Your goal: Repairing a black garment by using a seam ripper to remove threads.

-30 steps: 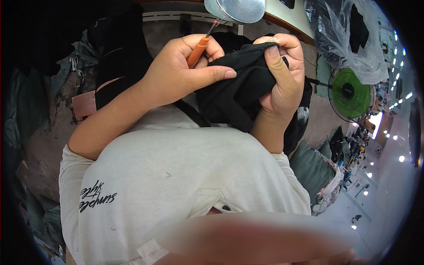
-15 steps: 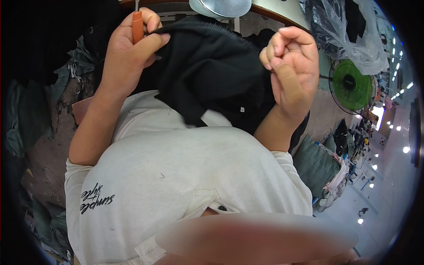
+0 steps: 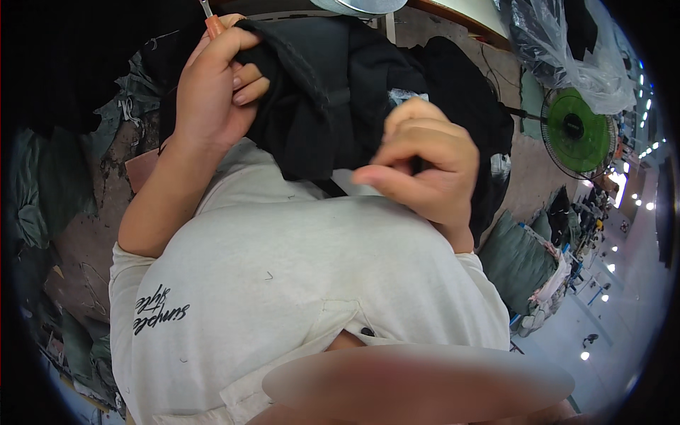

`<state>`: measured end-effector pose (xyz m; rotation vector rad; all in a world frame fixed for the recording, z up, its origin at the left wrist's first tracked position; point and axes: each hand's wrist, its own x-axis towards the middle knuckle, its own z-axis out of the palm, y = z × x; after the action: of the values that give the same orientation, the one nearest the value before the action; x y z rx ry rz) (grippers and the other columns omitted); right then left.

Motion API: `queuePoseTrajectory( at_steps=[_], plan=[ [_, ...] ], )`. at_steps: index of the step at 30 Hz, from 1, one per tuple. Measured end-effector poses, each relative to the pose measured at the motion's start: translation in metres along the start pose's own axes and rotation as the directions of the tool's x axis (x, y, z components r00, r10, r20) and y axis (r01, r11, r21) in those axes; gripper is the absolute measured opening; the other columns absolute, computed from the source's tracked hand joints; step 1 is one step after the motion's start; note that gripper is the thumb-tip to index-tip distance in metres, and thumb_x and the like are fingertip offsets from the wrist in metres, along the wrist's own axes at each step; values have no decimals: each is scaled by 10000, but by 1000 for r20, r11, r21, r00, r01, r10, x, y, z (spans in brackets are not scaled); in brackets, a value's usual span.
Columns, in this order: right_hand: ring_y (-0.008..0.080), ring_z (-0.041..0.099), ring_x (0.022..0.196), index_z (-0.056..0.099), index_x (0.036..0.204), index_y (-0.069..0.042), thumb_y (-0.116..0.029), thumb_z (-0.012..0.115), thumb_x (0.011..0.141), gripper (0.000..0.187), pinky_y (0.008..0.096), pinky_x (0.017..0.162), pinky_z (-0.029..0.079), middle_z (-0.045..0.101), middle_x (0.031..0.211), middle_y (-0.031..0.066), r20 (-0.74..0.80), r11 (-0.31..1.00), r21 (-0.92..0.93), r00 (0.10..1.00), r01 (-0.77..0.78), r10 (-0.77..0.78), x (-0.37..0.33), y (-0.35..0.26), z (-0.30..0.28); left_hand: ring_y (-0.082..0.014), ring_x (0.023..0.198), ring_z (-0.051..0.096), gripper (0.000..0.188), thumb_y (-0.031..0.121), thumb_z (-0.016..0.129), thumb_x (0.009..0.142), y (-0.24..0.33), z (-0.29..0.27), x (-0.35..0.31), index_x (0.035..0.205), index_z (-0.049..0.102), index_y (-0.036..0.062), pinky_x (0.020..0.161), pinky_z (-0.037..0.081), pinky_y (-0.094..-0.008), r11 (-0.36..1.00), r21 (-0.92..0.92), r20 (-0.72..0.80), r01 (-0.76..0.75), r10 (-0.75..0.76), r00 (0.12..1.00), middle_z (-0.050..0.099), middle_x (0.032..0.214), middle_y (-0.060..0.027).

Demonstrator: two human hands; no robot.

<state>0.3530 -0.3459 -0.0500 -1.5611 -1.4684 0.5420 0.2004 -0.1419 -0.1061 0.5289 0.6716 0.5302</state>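
Observation:
My left hand [image 3: 216, 88] is closed on an edge of a black garment [image 3: 312, 92] at the upper left. The same hand holds an orange-handled seam ripper [image 3: 214, 27], its metal shaft pointing up and its tip cut off by the picture's top edge. Over the garment's right part hovers my right hand [image 3: 428, 159], its fingers loosely curled and its thumb apart from them. Nothing shows in it. The garment hangs in folds against my pale shirt, with frayed threads along one edge and a whitish patch [image 3: 409, 94] behind my right fingers.
A round metal container [image 3: 361, 6] stands on a table edge [image 3: 453, 14] at the top. Clear plastic bags [image 3: 567, 57] hang at the upper right, above a green fan [image 3: 577, 131]. Stuffed grey-green sacks [image 3: 517, 258] lie right, and more dark cloth [image 3: 49, 184] left.
My right hand has moved left and down, over the garment, and turned its back upward. My left hand has turned, and the garment is now spread wider and lies differently.

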Motion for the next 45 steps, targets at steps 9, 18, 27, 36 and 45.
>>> queuePoseTrajectory(
  at_steps=[9, 18, 27, 36, 45],
  plan=[
    [317, 633, 1126, 615, 1189, -11, -362, 998, 582, 799, 391, 936, 525, 647, 1173, 163, -178, 993, -70, 981, -93, 79, 7, 22, 52, -112, 646, 492, 88, 26, 510, 986, -12, 20, -18, 912, 519, 73, 756, 550, -353, 980, -197, -3, -34, 34, 999, 481, 762, -11],
    [205, 611, 957, 608, 1151, -11, 32, 710, 834, 336, 300, 842, 511, 607, 1088, 114, -530, 996, -58, 848, -67, 26, 12, 56, 83, -202, 850, 623, 77, 27, 494, 1004, -10, 2, -12, 969, 557, 1, 1079, 525, -540, 941, -335, 48, -56, 77, 996, 597, 906, -89],
    [-17, 453, 703, 653, 1155, 7, -70, 567, 1051, 155, 148, 617, 358, 594, 850, -55, -225, 827, 548, 931, -124, 289, 13, 21, 36, -24, 638, 458, 180, 1, 540, 1006, 16, -2, -15, 1177, 597, 3, 507, 345, -181, 644, 252, 470, -722, 571, 674, 647, 1160, -118],
    [47, 548, 871, 522, 1177, -8, -3, 693, 949, 285, 186, 769, 460, 627, 997, 58, -181, 803, 592, 960, -67, 214, 24, 14, 28, -79, 853, 584, 193, 37, 615, 989, 4, 8, -6, 1161, 684, -15, 711, 452, -203, 573, 440, 796, -691, 106, 595, 652, 1073, -73],
    [192, 601, 994, 686, 860, -80, -52, 864, 725, 225, 304, 807, 500, 618, 1094, 91, -331, 974, -226, 941, -7, -70, 26, 23, 24, -1, 610, 422, 154, 57, 609, 1003, 11, 5, -8, 1104, 683, -33, 487, 277, -163, 739, 447, 619, -504, 151, 771, 621, 1006, -53]
  ],
)
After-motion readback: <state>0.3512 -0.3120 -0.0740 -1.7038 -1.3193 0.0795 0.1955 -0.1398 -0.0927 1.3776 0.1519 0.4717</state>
